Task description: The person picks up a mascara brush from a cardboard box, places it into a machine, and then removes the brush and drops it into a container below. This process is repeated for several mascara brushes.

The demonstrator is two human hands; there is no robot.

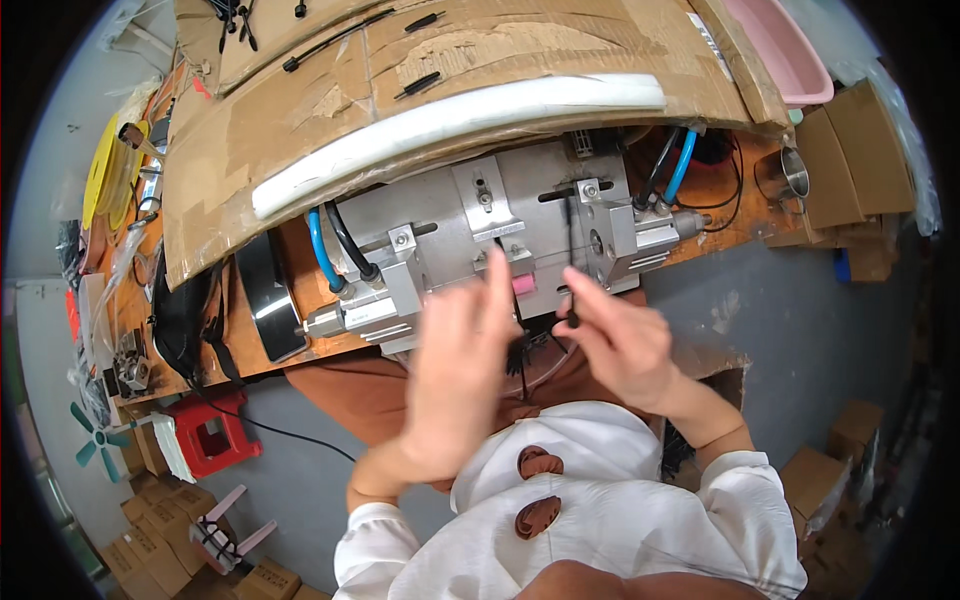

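Observation:
A grey metal fixture [440, 255] with clamp blocks on both sides lies in front of me. At its front middle is a small pink piece [523, 284]. My right hand [630, 345], closed in a pinch, holds a thin black cable-like piece [571, 240] that runs upward over the right part of the fixture. Smeared by motion, my left hand [455, 360] is over the fixture's front edge, its index finger pointing up by the central metal bracket [483, 197]. A thin dark strand shows beside that finger; whether the left hand grips it is unclear. Black strands [517, 360] hang below the front edge.
Cardboard [400, 60] with a white foam tube [450, 130] along its edge covers the back. Blue hoses [683, 165] reach both clamp blocks. A phone [272, 300] lies left, a metal cup [783, 175] right. A red stool [212, 435] stands on the floor.

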